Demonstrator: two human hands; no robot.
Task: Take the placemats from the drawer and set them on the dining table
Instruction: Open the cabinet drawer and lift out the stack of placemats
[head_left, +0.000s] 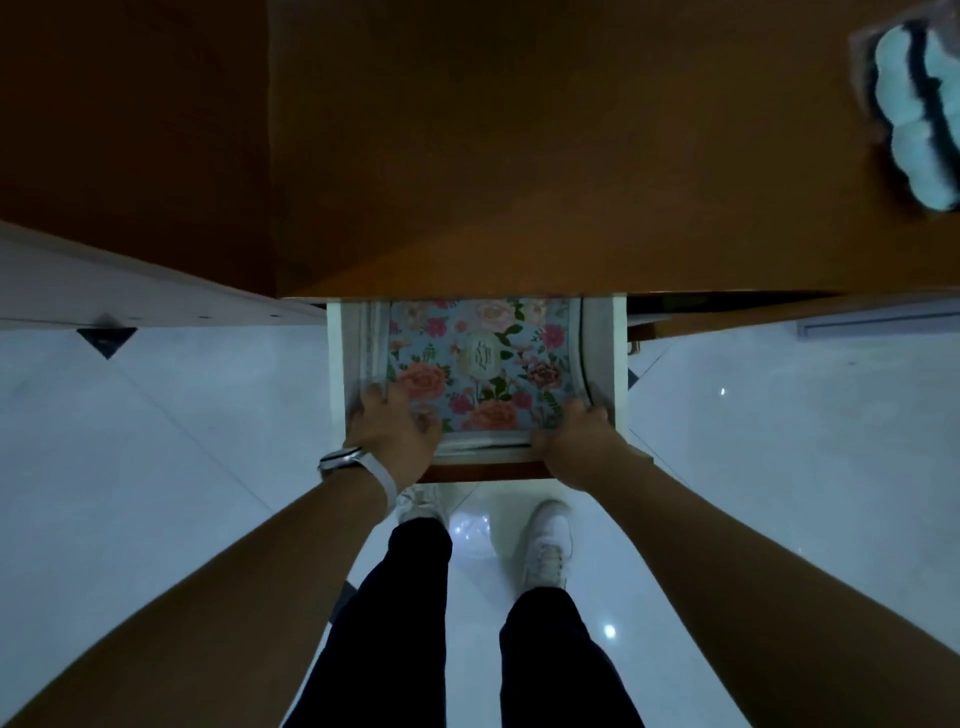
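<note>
A white drawer stands pulled out from under a brown wooden cabinet top. Inside lies a stack of floral placemats, blue with pink roses, its edges curling up at both sides. My left hand, with a watch on the wrist, grips the stack's near left corner. My right hand grips the near right corner. The far part of the stack is hidden under the cabinet top.
A clear packet of pale round items lies on the cabinet top at the far right. Glossy white floor tiles spread on both sides. My legs and white shoes stand just below the drawer front.
</note>
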